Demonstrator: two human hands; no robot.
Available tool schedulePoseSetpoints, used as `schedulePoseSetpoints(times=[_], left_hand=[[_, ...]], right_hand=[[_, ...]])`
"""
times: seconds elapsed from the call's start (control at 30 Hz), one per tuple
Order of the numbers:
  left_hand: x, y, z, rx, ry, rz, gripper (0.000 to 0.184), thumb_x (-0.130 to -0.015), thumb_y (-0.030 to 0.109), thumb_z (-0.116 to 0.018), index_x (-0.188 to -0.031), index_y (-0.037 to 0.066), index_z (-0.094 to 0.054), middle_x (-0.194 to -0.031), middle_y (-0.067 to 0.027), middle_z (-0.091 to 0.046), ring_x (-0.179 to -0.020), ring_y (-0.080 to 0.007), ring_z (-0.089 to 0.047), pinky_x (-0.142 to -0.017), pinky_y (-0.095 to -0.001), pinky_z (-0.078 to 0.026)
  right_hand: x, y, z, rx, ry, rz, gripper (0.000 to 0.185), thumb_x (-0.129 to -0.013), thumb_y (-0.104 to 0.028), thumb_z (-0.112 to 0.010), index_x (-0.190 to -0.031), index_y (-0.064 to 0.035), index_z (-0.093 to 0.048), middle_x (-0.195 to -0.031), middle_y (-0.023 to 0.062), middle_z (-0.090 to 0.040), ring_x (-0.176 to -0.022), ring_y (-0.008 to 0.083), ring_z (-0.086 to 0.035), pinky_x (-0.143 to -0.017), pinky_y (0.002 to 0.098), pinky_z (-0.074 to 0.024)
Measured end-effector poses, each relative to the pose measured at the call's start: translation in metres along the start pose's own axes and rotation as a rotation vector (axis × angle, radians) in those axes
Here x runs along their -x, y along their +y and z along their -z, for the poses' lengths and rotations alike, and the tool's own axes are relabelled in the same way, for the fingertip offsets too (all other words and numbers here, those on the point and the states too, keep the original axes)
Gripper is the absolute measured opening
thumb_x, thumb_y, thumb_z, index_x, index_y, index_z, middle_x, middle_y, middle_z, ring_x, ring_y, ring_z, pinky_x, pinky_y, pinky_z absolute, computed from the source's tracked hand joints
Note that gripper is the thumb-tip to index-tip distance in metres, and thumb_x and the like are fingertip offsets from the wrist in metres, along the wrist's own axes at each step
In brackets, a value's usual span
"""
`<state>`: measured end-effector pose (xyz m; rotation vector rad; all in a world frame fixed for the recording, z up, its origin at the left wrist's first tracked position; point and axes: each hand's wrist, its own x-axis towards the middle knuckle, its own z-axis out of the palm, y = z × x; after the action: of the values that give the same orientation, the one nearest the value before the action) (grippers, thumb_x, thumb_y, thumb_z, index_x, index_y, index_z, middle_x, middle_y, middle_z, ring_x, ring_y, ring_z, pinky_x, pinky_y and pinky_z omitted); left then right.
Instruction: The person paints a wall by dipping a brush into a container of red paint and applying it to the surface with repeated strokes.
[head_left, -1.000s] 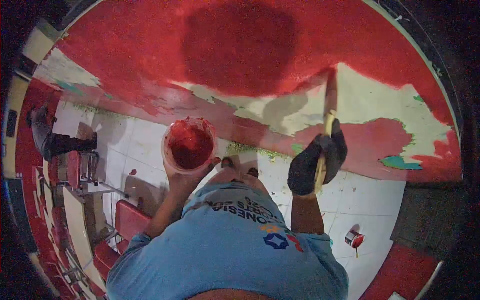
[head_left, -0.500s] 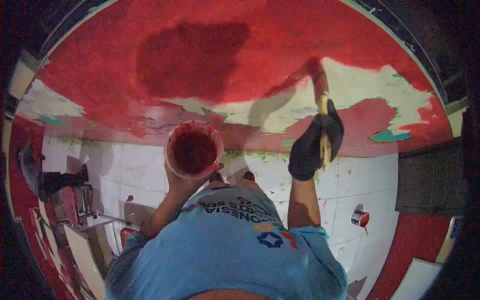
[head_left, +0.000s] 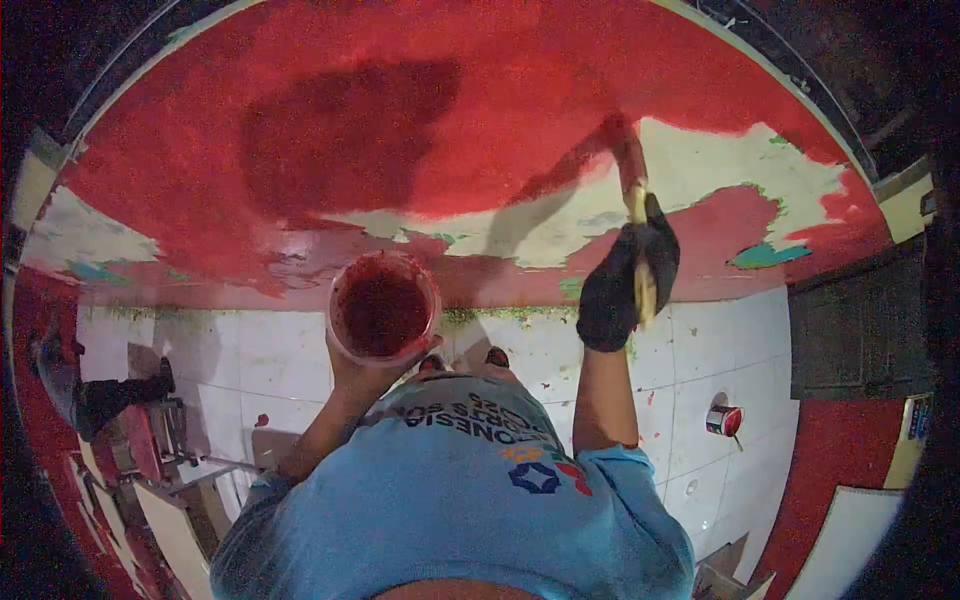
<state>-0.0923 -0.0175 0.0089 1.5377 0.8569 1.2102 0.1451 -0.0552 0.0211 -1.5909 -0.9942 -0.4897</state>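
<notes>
My left hand point(head_left: 362, 378) is wrapped around a clear plastic tub point(head_left: 338, 330), its inside coated with red paint point(head_left: 385, 310). In my right hand point(head_left: 628, 285), which wears a black glove, is a paintbrush point(head_left: 637, 207) gripped by its pale wooden handle. The bristles are red and rest on the wall point(head_left: 520, 90), where fresh red meets a cream patch point(head_left: 700, 160). Duller red, cream and bits of green show along the lower wall. Shadows of the tub and brush fall across the paint.
An open paint can point(head_left: 722, 420) with red contents and a stick stands on the white tiled floor point(head_left: 690, 370). A dark panel point(head_left: 855, 335) is at the right. Another person's dark-clothed leg point(head_left: 125, 390), furniture point(head_left: 160, 440) and boards point(head_left: 165, 515) are at the left.
The brush stays at the edge of the fresh red and has shifted slightly left and down. The view has moved a little, and the shadows on the wall have slid left.
</notes>
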Motion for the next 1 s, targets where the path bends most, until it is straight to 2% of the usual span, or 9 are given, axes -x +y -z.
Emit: schedulePoseSetpoints(times=[0.07,0.13,0.23,0.27,0.33,0.4,0.47,0.67,1.0], left_hand=[[0.0,0.0,0.0,0.002,0.025,-0.011,0.087,-0.047,0.024,-0.081,-0.117,0.004,-0.033,-0.113,-0.009,-0.046,-0.106,-0.0206,-0.045,-0.094,-0.0351,-0.032],[-0.001,-0.005,0.003,-0.008,0.005,-0.026,0.085,-0.047,0.018,-0.081,-0.117,0.004,-0.034,-0.114,-0.0099,-0.045,-0.104,-0.0199,-0.046,-0.089,-0.0343,-0.038],[0.001,-0.009,0.004,-0.141,0.026,0.011,0.09,-0.046,0.023,-0.082,-0.118,0.004,-0.032,-0.114,-0.0093,-0.046,-0.106,-0.0207,-0.045,-0.094,-0.0352,-0.032],[0.0,-0.005,0.002,-0.141,0.027,0.011,0.09,-0.046,0.023,-0.082,-0.118,0.004,-0.032,-0.114,-0.0093,-0.046,-0.106,-0.0207,-0.045,-0.094,-0.0352,-0.032],[-0.002,0.004,-0.004,0.007,-0.004,0.081,0.089,-0.046,0.022,-0.082,-0.118,0.004,-0.032,-0.114,-0.0093,-0.046,-0.106,-0.0205,-0.045,-0.094,-0.0351,-0.033],[-0.002,0.002,-0.006,0.009,0.002,0.103,0.089,-0.046,0.022,-0.082,-0.117,0.004,-0.032,-0.114,-0.0093,-0.046,-0.106,-0.0205,-0.045,-0.093,-0.035,-0.033],[-0.002,0.002,-0.007,0.01,0.006,0.123,0.089,-0.046,0.022,-0.082,-0.117,0.004,-0.033,-0.113,-0.0093,-0.046,-0.106,-0.0204,-0.045,-0.093,-0.0349,-0.033],[-0.002,-0.007,-0.008,-0.117,-0.028,0.108,0.087,-0.045,0.022,-0.082,-0.116,0.004,-0.035,-0.112,-0.0082,-0.048,-0.104,-0.0201,-0.047,-0.092,-0.0343,-0.034],[-0.001,-0.011,-0.015,-0.061,-0.05,0.038,0.09,-0.045,0.022,-0.082,-0.118,0.005,-0.032,-0.113,-0.0083,-0.047,-0.105,-0.0199,-0.046,-0.091,-0.0342,-0.036]], right_hand=[[0.003,-0.012,-0.003,0.057,0.084,-0.016,0.018,-0.083,-0.012,-0.048,-0.088,0.0034,-0.055,-0.101,0.0149,-0.055,-0.09,0.0239,-0.052,-0.08,0.0318,-0.0394],[0.008,-0.036,-0.015,-0.535,-0.132,-0.582,0.023,-0.078,-0.008,-0.053,-0.098,0.0023,-0.052,-0.099,0.0152,-0.055,-0.09,0.0254,-0.052,-0.077,0.0305,-0.042],[0.031,-0.013,-0.034,-0.355,-0.115,0.322,0.023,-0.076,-0.005,-0.051,-0.099,-0.0015,-0.055,-0.1,0.0145,-0.055,-0.089,0.0246,-0.053,-0.074,0.0301,-0.0438],[0.032,-0.013,-0.029,-0.356,-0.115,0.322,0.023,-0.076,-0.005,-0.051,-0.099,-0.0015,-0.055,-0.1,0.0145,-0.055,-0.089,0.0246,-0.053,-0.074,0.0301,-0.0438],[0.032,-0.02,-0.014,-0.11,-0.296,-0.107,0.023,-0.078,-0.009,-0.051,-0.099,-0.002,-0.055,-0.101,0.0142,-0.055,-0.09,0.0246,-0.053,-0.077,0.0312,-0.0419],[0.015,-0.002,-0.006,0.026,-0.286,-0.038,0.025,-0.079,-0.014,-0.051,-0.099,-0.0002,-0.054,-0.102,0.014,-0.054,-0.091,0.0247,-0.052,-0.08,0.0329,-0.0402],[-0.004,-0.006,0.003,-0.041,-0.064,-0.219,0.018,-0.081,-0.005,-0.047,-0.095,0.0019,-0.054,-0.096,0.0133,-0.056,-0.085,0.0198,-0.052,-0.076,0.0316,-0.04],[0.017,0.006,-0.008,0.002,-0.148,0.141,0.016,-0.079,-0.005,-0.049,-0.092,0.0031,-0.053,-0.097,0.0155,-0.054,-0.088,0.0263,-0.052,-0.079,0.0336,-0.0389],[0.013,0.008,0.003,-0.072,-0.134,-0.013,0.011,-0.075,-0.002,-0.054,-0.086,-0.0003,-0.055,-0.094,0.015,-0.056,-0.086,0.0262,-0.054,-0.076,0.0326,-0.0422]])
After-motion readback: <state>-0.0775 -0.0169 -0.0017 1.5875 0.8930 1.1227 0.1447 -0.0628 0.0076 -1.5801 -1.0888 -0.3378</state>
